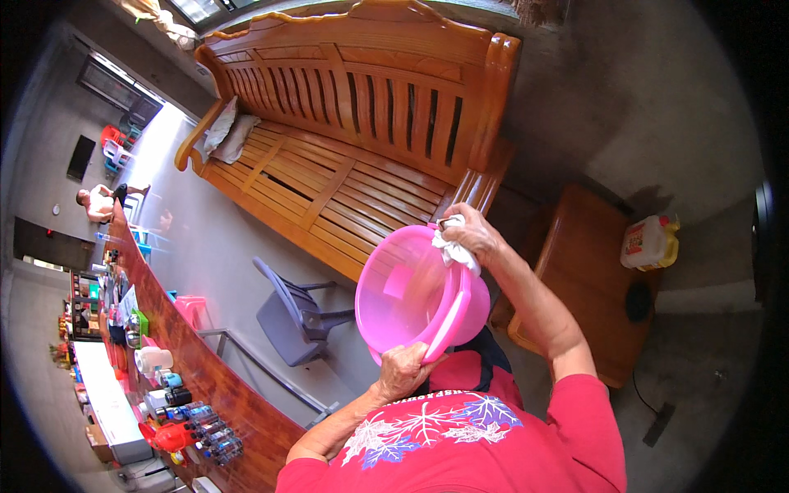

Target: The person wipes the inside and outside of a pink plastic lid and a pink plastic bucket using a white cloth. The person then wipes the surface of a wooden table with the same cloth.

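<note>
A pink plastic bucket [378, 316] is tilted in front of me, its open mouth turned to the left. My left hand [403, 371] is closed on the bucket's near rim. At the bucket's upper right edge, my right hand [474, 237] grips a white cloth [454, 247] and presses it against the rim. Fingers of the right hand are partly covered by the cloth. A pale pink handle lies along the near side of the bucket.
A wooden bench [353, 164] with a slatted back stands beyond the bucket. Left are a grey plastic chair [288, 320] and a long reddish table [230, 370] loaded with bottles. On the right, a wooden side table [567, 279] bears a white jug [643, 245]. Another person [100, 202] sits far left.
</note>
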{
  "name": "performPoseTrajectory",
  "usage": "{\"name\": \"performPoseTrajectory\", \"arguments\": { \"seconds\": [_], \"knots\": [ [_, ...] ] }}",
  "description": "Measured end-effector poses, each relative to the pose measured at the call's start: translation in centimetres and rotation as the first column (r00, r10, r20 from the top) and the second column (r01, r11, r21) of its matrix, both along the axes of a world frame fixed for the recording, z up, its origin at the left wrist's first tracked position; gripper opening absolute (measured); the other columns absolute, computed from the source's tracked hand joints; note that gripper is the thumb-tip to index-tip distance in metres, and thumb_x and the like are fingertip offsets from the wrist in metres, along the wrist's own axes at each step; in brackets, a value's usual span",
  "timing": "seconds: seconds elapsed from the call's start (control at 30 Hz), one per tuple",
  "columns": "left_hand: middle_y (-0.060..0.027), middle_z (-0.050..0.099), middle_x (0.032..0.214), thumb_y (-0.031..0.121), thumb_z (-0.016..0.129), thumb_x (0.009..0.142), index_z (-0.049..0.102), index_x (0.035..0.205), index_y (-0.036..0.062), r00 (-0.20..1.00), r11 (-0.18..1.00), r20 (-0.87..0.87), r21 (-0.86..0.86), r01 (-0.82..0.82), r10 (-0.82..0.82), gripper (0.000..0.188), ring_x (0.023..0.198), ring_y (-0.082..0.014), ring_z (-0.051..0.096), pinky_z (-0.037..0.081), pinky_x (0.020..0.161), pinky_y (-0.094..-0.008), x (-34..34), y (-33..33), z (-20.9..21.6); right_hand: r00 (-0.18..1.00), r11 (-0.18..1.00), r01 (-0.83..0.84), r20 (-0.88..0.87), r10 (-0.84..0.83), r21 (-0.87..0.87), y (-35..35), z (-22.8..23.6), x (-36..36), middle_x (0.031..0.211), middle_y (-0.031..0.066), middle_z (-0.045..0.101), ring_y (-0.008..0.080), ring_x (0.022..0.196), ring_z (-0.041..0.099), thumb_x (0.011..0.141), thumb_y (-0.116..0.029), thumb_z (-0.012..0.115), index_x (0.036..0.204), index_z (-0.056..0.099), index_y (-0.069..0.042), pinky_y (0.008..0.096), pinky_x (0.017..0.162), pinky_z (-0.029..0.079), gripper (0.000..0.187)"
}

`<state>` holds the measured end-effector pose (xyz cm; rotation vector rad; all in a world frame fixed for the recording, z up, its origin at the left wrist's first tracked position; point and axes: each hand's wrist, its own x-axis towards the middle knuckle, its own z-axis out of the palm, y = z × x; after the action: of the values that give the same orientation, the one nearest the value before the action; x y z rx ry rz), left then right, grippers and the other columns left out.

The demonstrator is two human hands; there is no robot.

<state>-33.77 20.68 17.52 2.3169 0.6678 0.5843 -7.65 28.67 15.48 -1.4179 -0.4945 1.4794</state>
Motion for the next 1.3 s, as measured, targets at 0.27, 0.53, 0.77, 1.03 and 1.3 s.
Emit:
{"name": "performPoseTrajectory", "arguments": {
  "seconds": [0.27,0.53,0.77,1.03,1.3],
  "knots": [
    [-0.011,0.054,0.061,0.02,0.075,0.076,0.056,0.073,0.0029,0.995,0.947,0.082,-0.312,0.081,-0.058,0.026,0.052,-0.0276,0.054,0.041,0.048,-0.0362,0.5,-0.2,1.0,0.788,0.904,-0.372,0.443,0.428,-0.211,3.4,-1.2,2.5,0.094,0.0131,0.06,0.0223,0.087,0.058,0.063,-0.017,0.063,0.102,0.059,-0.001,0.0339,0.075,0.047,0.043],
    [-0.0129,0.054,0.062,0.02,0.074,0.077,0.059,0.079,0.0035,0.993,0.962,0.032,-0.247,0.12,-0.115,0.023,0.055,-0.0295,0.056,0.042,0.05,-0.0378,-0.3,0.6,1.7,0.793,0.957,-0.261,0.537,0.286,-0.124,-0.5,-0.8,2.2,0.091,0.013,0.058,0.0244,0.087,0.057,0.064,-0.015,0.068,0.101,0.054,-0.002,0.037,0.077,0.048,0.041],
    [-0.0112,0.054,0.064,0.026,0.072,0.077,0.059,0.081,0.006,0.94,0.904,0.028,-0.262,0.336,-0.341,0.024,0.055,-0.0309,0.056,0.042,0.049,-0.0397,-0.9,-0.1,1.5,0.569,0.878,-0.381,0.676,0.469,-0.288,-5.6,1.0,3.0,0.099,0.0176,0.061,0.0316,0.096,0.059,0.069,-0.02,0.066,0.109,0.05,-0.006,0.0412,0.081,0.046,0.046],
    [-0.0091,0.054,0.062,0.024,0.073,0.079,0.062,0.087,0.0058,0.91,0.86,0.091,-0.3,0.413,-0.405,0.023,0.053,-0.0272,0.056,0.043,0.048,-0.0376,0.1,-0.1,1.5,0.6,0.776,-0.557,0.503,0.622,-0.296,-2.7,-0.1,5.7,0.108,0.0152,0.057,0.0257,0.097,0.059,0.072,-0.037,0.064,0.113,0.057,-0.004,0.036,0.078,0.05,0.053],
    [-0.0062,0.052,0.063,0.01,0.073,0.079,0.058,0.08,0.0009,0.978,0.804,0.113,-0.557,0.207,-0.174,0.017,0.055,-0.0132,0.051,0.042,0.053,-0.0296,-0.2,2.4,3.7,1.0,0.998,0.02,0.018,-0.021,0.055,-1.8,-5.9,3.4,0.081,0.0042,0.06,0.0098,0.067,0.057,0.088,-0.023,0.06,0.103,0.059,-0.002,0.0247,0.056,0.047,0.026]
  ]
}}
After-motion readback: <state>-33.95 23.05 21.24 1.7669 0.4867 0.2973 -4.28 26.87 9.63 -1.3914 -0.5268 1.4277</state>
